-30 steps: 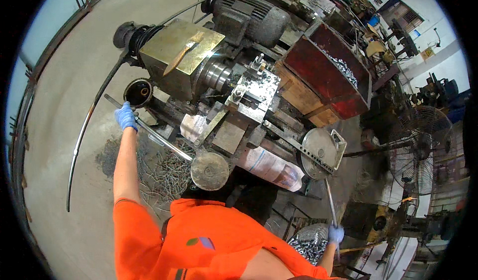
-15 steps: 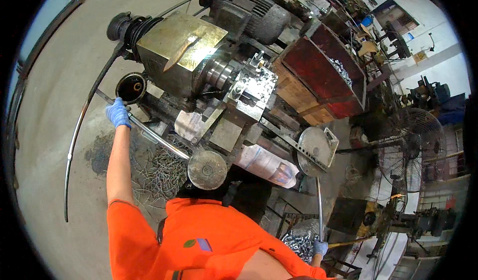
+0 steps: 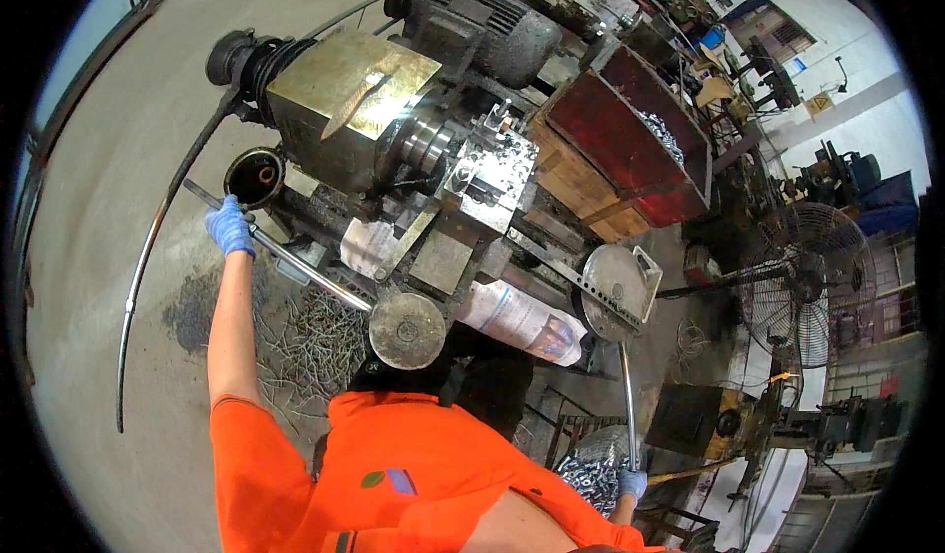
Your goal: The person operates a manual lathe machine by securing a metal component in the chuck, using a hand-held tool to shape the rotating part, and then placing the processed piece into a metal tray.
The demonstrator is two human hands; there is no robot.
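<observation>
My left hand point(image 3: 229, 230), in a blue glove, is wrapped around the left metal lever point(image 3: 313, 273). That lever slants from beside an oily cup-shaped container point(image 3: 254, 177) down to a round metal disc point(image 3: 407, 331). Far to the lower right, my blue-gloved right hand point(image 3: 633, 484) grips the right metal lever point(image 3: 628, 396), which runs up to a round plate point(image 3: 616, 282). Between the two levers stands a lathe-like machine with a shiny spindle point(image 3: 425, 142) and a chip-strewn metal block point(image 3: 492, 174). Whether a workpiece sits in the spindle is too small to tell.
Beyond the spindle stands a red bin point(image 3: 630, 140) holding small metal parts. A motor point(image 3: 482, 27) is behind the machine. Metal shavings point(image 3: 313, 351) lie on the floor below it. More small parts point(image 3: 591, 479) fill a container near my right hand. A fan point(image 3: 807, 282) stands at right.
The whole view has shifted a little, so the machine sits slightly further left and higher. Both hands keep their hold on the levers; no clear lever movement shows.
</observation>
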